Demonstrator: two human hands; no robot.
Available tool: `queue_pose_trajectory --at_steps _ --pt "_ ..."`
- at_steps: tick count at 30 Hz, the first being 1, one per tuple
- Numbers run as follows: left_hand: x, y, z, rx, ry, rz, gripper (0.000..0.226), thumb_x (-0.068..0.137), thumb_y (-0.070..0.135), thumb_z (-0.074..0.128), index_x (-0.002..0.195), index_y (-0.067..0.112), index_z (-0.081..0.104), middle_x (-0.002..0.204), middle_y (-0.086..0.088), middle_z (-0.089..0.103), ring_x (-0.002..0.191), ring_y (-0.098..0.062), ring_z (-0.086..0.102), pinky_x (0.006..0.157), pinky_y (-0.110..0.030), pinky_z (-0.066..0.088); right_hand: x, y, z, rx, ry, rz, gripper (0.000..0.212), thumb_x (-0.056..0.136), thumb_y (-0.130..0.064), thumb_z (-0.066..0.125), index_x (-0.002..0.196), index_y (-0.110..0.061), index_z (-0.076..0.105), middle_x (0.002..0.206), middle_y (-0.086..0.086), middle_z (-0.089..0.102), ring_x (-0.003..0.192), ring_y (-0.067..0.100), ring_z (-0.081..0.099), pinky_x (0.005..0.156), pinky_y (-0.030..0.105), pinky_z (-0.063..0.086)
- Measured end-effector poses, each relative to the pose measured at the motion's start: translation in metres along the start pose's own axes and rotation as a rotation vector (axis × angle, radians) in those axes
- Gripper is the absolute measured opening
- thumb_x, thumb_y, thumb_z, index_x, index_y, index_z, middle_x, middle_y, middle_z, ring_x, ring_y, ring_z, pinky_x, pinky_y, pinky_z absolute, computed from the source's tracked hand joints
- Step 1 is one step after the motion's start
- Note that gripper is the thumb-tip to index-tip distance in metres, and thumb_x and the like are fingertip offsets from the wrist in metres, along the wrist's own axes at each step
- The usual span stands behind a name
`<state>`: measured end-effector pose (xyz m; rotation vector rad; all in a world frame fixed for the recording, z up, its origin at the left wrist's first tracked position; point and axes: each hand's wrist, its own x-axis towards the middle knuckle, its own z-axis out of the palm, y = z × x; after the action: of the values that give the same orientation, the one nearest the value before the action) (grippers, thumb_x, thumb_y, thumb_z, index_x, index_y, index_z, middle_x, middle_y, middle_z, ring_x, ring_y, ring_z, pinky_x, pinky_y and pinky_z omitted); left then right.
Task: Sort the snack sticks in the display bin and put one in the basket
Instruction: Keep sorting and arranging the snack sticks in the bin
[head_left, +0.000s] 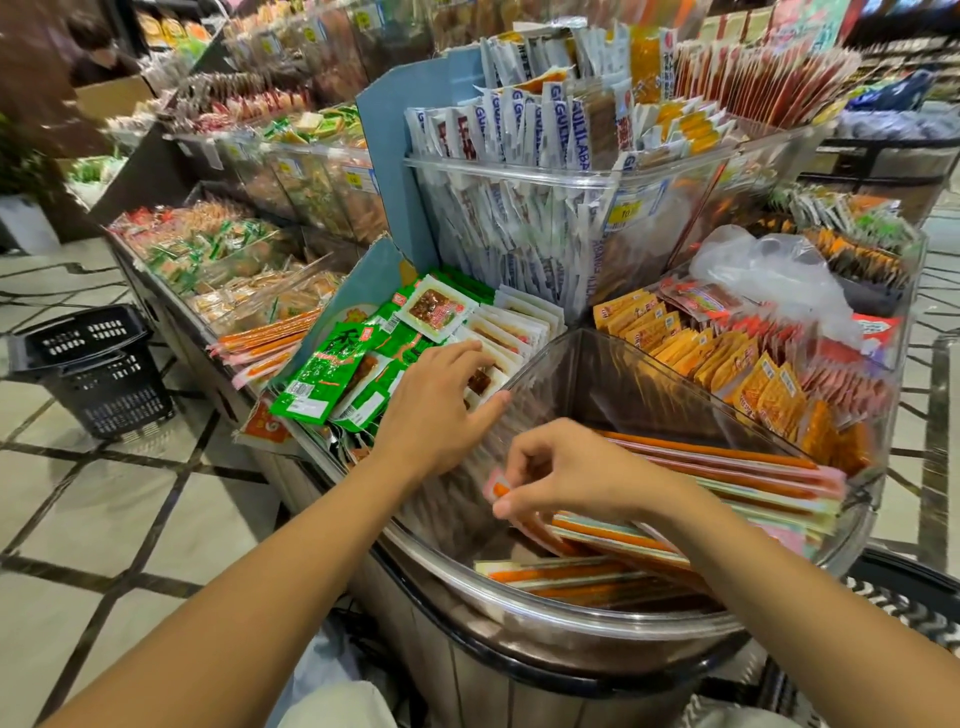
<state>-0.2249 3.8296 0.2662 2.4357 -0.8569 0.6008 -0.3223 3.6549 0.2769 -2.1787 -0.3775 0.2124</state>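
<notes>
While the black basket (88, 364) waits on the floor at the far left, well apart from the stand, the work is all in the clear display bin (561, 618) in front of the person. Beside the green packets (322, 371), the left hand (441, 410) rests with its fingers spread and loose, thumb touching the bin's clear divider wall and gripping nothing. Further right, the right hand (566, 475) is curled over the near end of the snack sticks (701, 483), thumb and fingertips pinching one pink-edged orange stick by its tip. The sticks lie in a loose fan inside the bin (some slanting below the rest, nearer the front rim). To do this step well, I judge the pinch should lift one end only, slide that stick parallel to its neighbours, and let the free hand steady the pile so the slippery wrappers do not scatter.
</notes>
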Motion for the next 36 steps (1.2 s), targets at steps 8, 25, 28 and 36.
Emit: queue_pose_trajectory --at_steps 8,25,28,36 --pt "0.0 0.003 -0.002 0.034 -0.017 0.006 0.042 0.095 0.047 0.061 0.128 0.02 0.064 0.141 0.003 0.056 0.13 -0.018 0.048 0.111 -0.037 0.038 -0.036 -0.011 -0.039 0.41 0.437 -0.117 0.018 0.085 0.003 0.074 0.092 0.007 0.058 0.086 0.029 0.07 0.067 0.036 0.066 0.062 0.037 0.058" --pt "-0.037 0.067 -0.005 -0.143 -0.225 0.149 0.045 0.093 0.068 0.04 0.113 0.035 0.064 0.095 0.019 0.068 0.087 -0.003 0.062 0.076 -0.031 0.052 -0.075 -0.035 -0.077 0.347 0.707 -0.075 0.033 0.109 -0.008 0.035 0.106 0.007 0.065 0.086 0.01 0.077 0.064 0.023 0.073 0.059 0.028 0.058" --pt "-0.045 0.062 0.004 -0.172 -0.406 0.091 0.028 0.09 0.061 0.062 0.105 0.038 0.064 0.087 0.023 0.067 0.082 0.004 0.063 0.075 -0.027 0.053 -0.078 -0.034 -0.078 0.338 0.732 -0.067 0.034 0.109 -0.01 0.034 0.107 0.004 0.064 0.09 0.009 0.077 0.068 0.024 0.074 0.062 0.028 0.059" --pt "-0.045 0.063 0.004 -0.209 -0.458 0.121 0.012 0.092 0.041 0.067 0.086 0.03 0.063 0.077 0.013 0.066 0.074 -0.002 0.06 0.067 -0.028 0.048 -0.076 -0.029 -0.063 0.425 0.759 -0.022 0.011 0.099 -0.006 0.059 0.109 -0.011 0.059 0.092 0.014 0.076 0.065 0.023 0.072 0.06 0.029 0.06"
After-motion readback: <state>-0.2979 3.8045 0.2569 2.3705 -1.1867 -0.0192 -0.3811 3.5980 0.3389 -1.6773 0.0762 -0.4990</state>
